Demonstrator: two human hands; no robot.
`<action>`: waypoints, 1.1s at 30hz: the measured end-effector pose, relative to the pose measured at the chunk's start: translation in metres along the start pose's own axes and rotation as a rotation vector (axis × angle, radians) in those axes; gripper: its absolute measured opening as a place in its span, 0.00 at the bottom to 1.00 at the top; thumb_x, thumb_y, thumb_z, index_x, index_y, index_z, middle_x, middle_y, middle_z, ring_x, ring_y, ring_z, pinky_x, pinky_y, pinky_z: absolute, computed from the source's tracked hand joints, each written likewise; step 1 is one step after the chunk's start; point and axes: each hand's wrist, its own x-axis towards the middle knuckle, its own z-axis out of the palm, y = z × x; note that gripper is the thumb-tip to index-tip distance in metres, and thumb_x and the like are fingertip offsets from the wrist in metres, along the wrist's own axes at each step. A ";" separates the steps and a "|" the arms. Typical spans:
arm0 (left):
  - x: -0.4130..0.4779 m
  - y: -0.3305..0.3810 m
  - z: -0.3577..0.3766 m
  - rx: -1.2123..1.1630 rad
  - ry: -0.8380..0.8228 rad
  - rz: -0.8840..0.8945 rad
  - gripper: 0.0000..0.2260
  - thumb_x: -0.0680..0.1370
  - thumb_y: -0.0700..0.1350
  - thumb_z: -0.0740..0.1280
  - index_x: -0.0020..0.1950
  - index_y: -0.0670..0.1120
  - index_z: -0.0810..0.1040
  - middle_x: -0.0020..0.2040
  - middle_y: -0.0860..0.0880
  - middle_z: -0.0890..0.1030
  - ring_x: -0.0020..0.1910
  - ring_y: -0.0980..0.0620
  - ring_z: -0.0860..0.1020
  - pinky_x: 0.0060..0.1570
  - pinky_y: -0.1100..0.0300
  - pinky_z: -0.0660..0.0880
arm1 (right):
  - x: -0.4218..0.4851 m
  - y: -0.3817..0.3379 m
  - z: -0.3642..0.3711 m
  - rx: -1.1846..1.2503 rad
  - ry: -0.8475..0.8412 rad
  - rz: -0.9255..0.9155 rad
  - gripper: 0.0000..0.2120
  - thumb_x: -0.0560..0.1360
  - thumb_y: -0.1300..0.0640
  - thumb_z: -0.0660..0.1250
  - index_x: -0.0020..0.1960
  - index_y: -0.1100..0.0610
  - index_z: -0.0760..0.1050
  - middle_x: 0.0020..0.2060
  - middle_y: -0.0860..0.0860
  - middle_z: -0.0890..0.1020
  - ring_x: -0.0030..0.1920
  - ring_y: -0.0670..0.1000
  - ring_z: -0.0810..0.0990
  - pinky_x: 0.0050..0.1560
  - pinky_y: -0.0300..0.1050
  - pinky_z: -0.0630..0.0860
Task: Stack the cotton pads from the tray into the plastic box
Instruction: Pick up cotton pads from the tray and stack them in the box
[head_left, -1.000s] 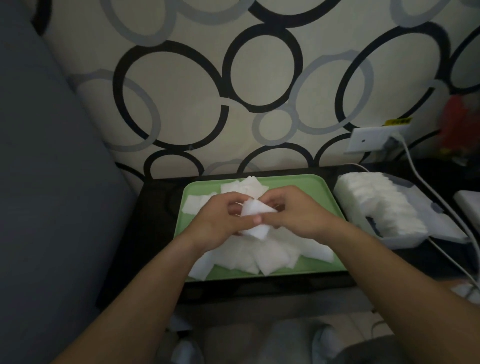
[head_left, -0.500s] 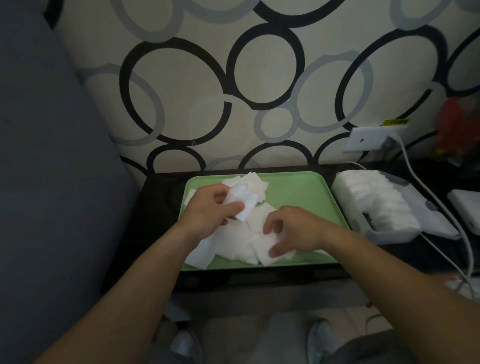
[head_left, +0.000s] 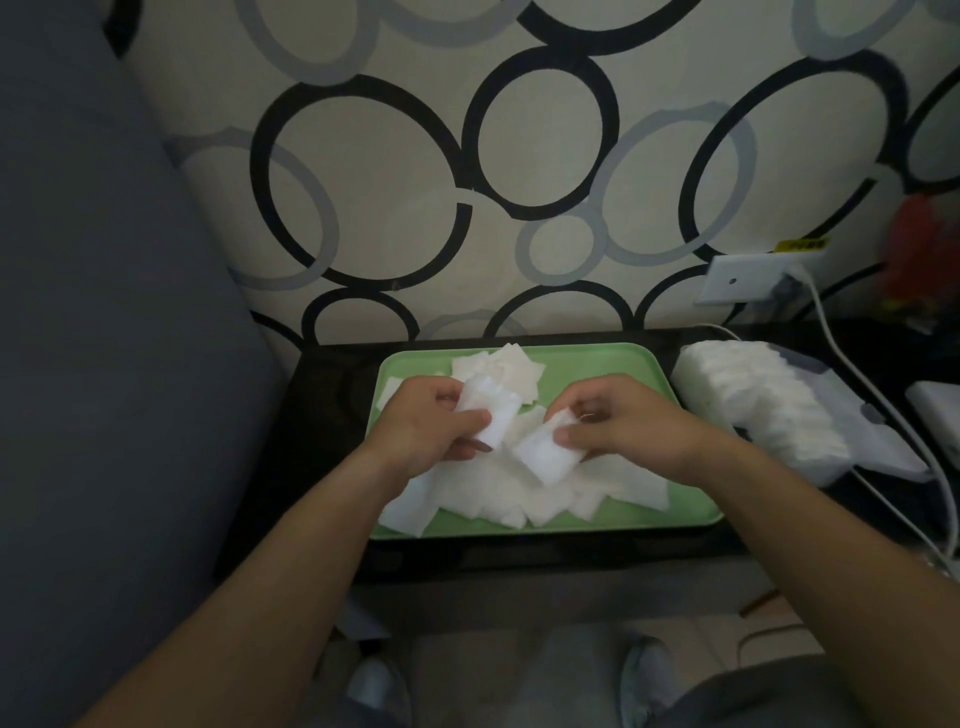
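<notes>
A green tray (head_left: 613, 366) on a dark table holds a loose heap of white square cotton pads (head_left: 498, 493). My left hand (head_left: 426, 421) hovers over the tray's left half and grips a small stack of pads (head_left: 493, 410) between thumb and fingers. My right hand (head_left: 623, 423) is just right of it and pinches another pad or small stack (head_left: 545, 457), lifted off the heap. To the right of the tray stands the clear plastic box (head_left: 878, 447), with a long row of pads (head_left: 758, 402) packed in it.
A white cable (head_left: 883, 410) runs from a wall socket (head_left: 743, 278) down past the box. A white object (head_left: 940, 410) lies at the far right edge. A grey sofa (head_left: 104, 364) fills the left. Patterned wall stands right behind the table (head_left: 322, 395).
My right hand has lifted from the heap with a pad pinched in it. The left hand has stayed over the tray's left side with its stack.
</notes>
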 end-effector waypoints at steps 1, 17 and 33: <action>-0.001 0.000 0.002 -0.001 -0.009 0.000 0.09 0.76 0.38 0.73 0.56 0.41 0.81 0.49 0.43 0.85 0.40 0.47 0.86 0.38 0.60 0.81 | -0.001 -0.003 0.001 0.051 -0.002 -0.009 0.07 0.73 0.68 0.72 0.51 0.62 0.81 0.48 0.61 0.84 0.46 0.52 0.83 0.45 0.43 0.81; -0.011 0.006 0.021 0.031 -0.194 0.063 0.09 0.82 0.44 0.66 0.56 0.43 0.84 0.48 0.44 0.87 0.43 0.51 0.86 0.44 0.59 0.83 | 0.009 -0.010 0.017 0.110 0.219 0.004 0.13 0.66 0.63 0.80 0.48 0.59 0.81 0.40 0.56 0.84 0.40 0.50 0.82 0.40 0.43 0.78; -0.015 -0.008 -0.016 0.142 0.072 0.009 0.05 0.81 0.46 0.68 0.53 0.46 0.82 0.49 0.46 0.85 0.43 0.49 0.86 0.41 0.57 0.80 | 0.031 -0.009 0.053 -0.259 0.201 0.043 0.11 0.78 0.48 0.67 0.59 0.50 0.73 0.46 0.51 0.81 0.45 0.53 0.82 0.49 0.47 0.75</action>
